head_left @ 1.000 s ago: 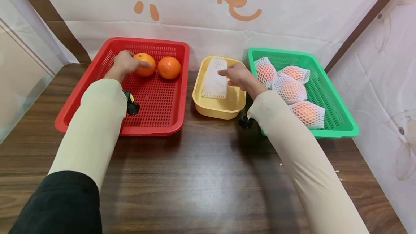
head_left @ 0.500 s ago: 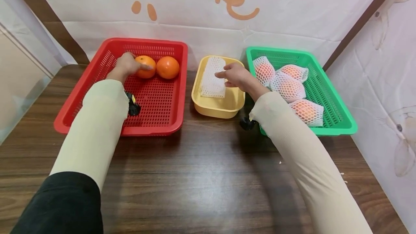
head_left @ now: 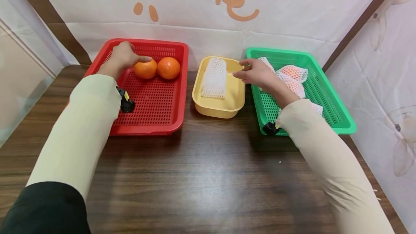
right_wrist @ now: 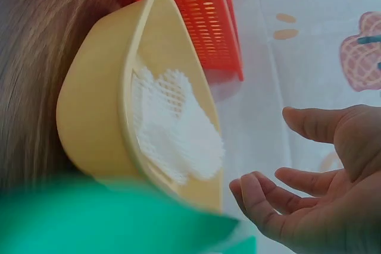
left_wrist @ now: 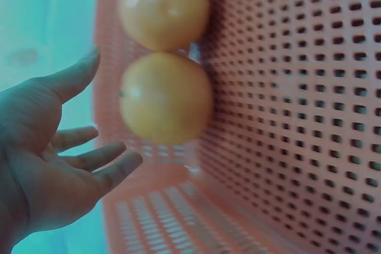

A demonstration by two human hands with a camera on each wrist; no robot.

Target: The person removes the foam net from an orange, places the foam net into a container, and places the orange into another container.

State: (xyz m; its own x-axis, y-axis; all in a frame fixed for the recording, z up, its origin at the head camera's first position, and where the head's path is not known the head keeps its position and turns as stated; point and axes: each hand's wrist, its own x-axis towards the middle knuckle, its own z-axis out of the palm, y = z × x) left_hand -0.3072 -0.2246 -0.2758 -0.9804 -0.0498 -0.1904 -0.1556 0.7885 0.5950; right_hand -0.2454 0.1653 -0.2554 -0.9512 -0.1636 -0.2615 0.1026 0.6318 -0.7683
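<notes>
In the head view my left hand (head_left: 122, 57) is over the red basket (head_left: 146, 130), beside two oranges. The left wrist view shows its fingers spread and apart from the nearer orange (left_wrist: 166, 98); the other orange (left_wrist: 164, 9) lies against it. My right hand (head_left: 258, 72) hovers between the yellow tub (head_left: 217, 112) and the green basket (head_left: 328, 131). Nothing is between its loosely bent fingers in the right wrist view. White foam net sleeves (right_wrist: 172, 126) lie in the tub.
Several fruits in foam nets (head_left: 293, 72) sit in the green basket, partly hidden by my right arm. All the containers stand on a dark wooden table (head_left: 195, 176). A white printed sheet (head_left: 201, 13) hangs behind them.
My right hand has moved right, from over the yellow tub toward the green basket. The left hand has shifted slightly left and upward from the orange. Both oranges stay in place.
</notes>
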